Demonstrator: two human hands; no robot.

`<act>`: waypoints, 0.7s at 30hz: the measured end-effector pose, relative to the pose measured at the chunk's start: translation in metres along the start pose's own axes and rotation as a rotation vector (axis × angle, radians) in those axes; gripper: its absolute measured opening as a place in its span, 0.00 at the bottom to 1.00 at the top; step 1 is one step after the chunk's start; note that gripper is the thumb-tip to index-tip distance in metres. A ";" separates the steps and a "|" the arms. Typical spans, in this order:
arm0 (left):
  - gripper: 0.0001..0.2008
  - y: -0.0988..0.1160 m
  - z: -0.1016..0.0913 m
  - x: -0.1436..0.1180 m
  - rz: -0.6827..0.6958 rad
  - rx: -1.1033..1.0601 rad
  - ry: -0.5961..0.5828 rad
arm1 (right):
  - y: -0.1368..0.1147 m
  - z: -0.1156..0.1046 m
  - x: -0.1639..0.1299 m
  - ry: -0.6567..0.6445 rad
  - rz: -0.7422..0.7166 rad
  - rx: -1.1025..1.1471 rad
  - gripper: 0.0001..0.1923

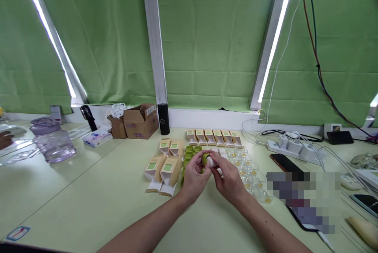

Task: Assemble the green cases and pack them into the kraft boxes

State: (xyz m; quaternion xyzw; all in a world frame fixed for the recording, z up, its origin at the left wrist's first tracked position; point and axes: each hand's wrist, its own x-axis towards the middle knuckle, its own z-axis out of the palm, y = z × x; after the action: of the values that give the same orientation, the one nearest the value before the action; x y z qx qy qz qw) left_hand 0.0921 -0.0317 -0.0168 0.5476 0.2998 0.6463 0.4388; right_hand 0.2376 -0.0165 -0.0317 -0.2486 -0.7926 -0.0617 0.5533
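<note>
My left hand [195,176] is closed around a small round green container [204,159]. A white rounded piece [211,162] meets the container's right side, and the fingers of my right hand [229,177] pinch it. Both hands meet above the table, their fingertips almost touching. Behind my left hand stand rows of green square cups [189,154], partly hidden. To the right of my right hand lie several clear plastic pieces [251,174] with yellow centres. Left of my hands, open tan cartons [171,166] with green labels lie in pairs.
A row of similar small cartons [214,137] lies at the back. Behind, a black cylinder [163,119] stands beside a cardboard box [140,121]. A purple jug [53,141] is at left. Phones, cables and a power strip [295,150] occupy the right. Another person's hand [6,139] shows at far left.
</note>
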 end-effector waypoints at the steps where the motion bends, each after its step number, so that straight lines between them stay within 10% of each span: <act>1: 0.21 0.000 0.000 0.000 0.002 0.000 0.003 | 0.000 0.000 0.000 0.001 -0.003 0.001 0.26; 21: 0.32 0.000 -0.007 0.002 -0.076 -0.029 -0.134 | 0.004 0.004 -0.006 -0.039 0.061 -0.019 0.29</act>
State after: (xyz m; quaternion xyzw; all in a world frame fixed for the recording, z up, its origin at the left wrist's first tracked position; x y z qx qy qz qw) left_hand 0.0849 -0.0292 -0.0179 0.5714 0.2812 0.5953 0.4899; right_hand 0.2382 -0.0136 -0.0395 -0.2788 -0.7948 -0.0474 0.5369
